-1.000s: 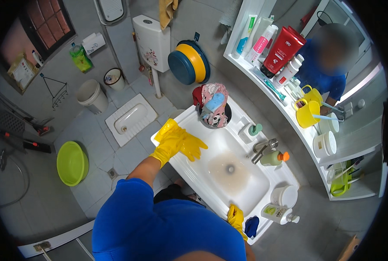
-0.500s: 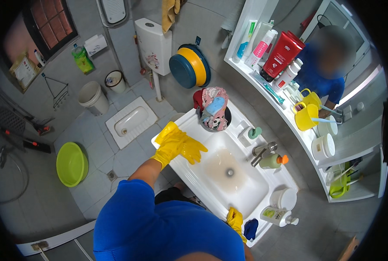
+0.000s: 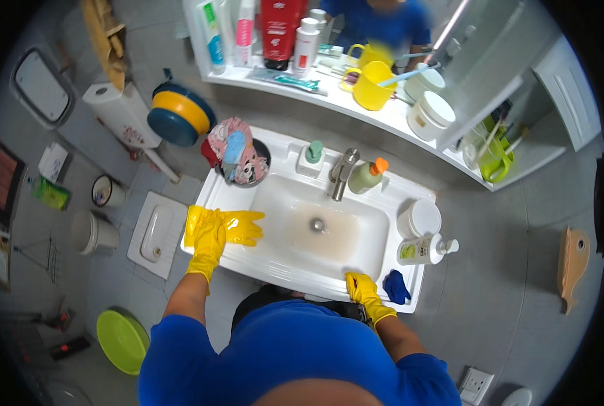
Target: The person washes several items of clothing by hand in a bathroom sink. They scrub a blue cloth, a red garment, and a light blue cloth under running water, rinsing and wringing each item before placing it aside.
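My left hand (image 3: pixel 208 245), in a yellow rubber glove, is at the left end of the white washbasin (image 3: pixel 281 279). Its bunched fingers are closed on a loose yellow rubber glove (image 3: pixel 244 229) lying across the rim, the loose fingers pointing into the bowl. My right hand (image 3: pixel 364 292), also gloved in yellow, has its fingers curled over the basin's front rim. Right beside it lies a crumpled dark blue cloth (image 3: pixel 396 287). A little cloudy brownish water (image 3: pixel 325 243) stands around the drain. The undersides of both hands are hidden.
At the basin's back left, a dark bowl holds pink and blue cloths (image 3: pixel 242 152). Behind the bowl are a soap dispenser (image 3: pixel 311 159), faucet (image 3: pixel 344 172) and orange-capped bottle (image 3: pixel 367 176). A white tub (image 3: pixel 420 218) and pump bottle (image 3: pixel 423 250) stand right. A mirror shelf (image 3: pixel 268 80) overhangs the back.
My view has turned, so the basin now lies nearly level across it and my right forearm shows. The left hand stays at the loose glove, the right at the front rim.
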Demonstrator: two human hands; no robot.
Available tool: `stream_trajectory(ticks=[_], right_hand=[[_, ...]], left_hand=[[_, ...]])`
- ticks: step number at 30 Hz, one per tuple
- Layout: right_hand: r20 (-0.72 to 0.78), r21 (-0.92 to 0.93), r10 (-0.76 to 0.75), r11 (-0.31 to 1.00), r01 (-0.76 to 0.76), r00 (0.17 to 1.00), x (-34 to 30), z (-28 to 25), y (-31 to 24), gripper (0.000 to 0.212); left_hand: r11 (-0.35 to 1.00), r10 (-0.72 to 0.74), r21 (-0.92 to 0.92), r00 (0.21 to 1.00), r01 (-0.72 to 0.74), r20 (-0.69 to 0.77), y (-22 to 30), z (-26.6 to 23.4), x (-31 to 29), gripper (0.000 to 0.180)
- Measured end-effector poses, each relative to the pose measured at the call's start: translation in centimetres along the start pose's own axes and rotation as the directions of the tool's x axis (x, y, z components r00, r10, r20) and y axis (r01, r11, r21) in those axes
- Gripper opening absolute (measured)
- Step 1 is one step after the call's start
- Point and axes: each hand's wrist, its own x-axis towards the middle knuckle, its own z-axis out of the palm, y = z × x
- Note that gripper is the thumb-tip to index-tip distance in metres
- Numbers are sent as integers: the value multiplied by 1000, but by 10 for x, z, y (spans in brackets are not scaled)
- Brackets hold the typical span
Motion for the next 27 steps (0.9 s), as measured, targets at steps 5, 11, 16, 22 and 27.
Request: stream_trajectory(ticks=[5,11,16,22,27], right_hand=[[47,-100,36,995,-31,998,1,-4,-2,33],[18,-48,13,999,-12,1000,-1,-2,2,31],[34,-43,26,999,-24,999,-2,-7,-9,29],[16,-38,-13,999,14,1000,1,-4,-5,25],[73,417,138,895,-156,988,20,1,-17,32]], left_hand=[[998,55,42,998,-55,10,-2,1,3,35],[997,42,58,999,-43,27,-3,3,1,35],[997,39,68,999,-40,15,-8,3,0,34],[1000,8,1,1000,-8,-1,-5,-1,0,31],[975,-120,-204,983,90,-138,43,-20,21,35]])
